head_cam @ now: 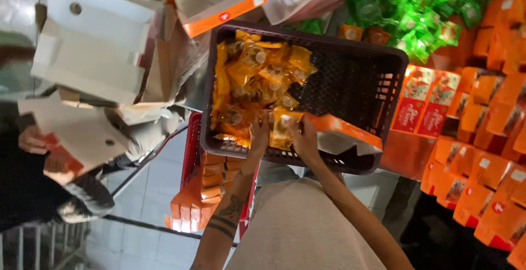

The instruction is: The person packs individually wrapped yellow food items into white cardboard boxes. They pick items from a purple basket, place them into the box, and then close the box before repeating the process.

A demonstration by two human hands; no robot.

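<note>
Hands meet at the near rim of a dark plastic mesh crate [350, 78], and from my remote seat I read them this way. The left hand [258, 133], on a tattooed forearm, reaches into the crate with its fingers [262, 117] curled onto a yellow-orange foil snack packet [280, 130]; they look closed on it, though blur keeps me from being sure how firm the grip is. The right hand [304, 138] is wrapped around one end of an orange cardboard carton with a white inside [346, 134], which lies along the crate's near edge with its open flap facing the packets. The packet sits just at the carton's mouth, between the two hands.

The rest of the pile of yellow-orange foil packets [252, 78] fills the left half of the crate; the right half shows bare mesh. Under the crate stands a red plastic crate [193, 144] holding stacked orange boxes [211, 174]. To the right, rows of filled orange cartons [493, 193] crowd together, and green foil packets [416, 12] lie beyond the crate. On the left another person's hand [30, 138] holds a flat white and orange carton blank [76, 133], with more unfolded white blanks [98, 45] above it.
</note>
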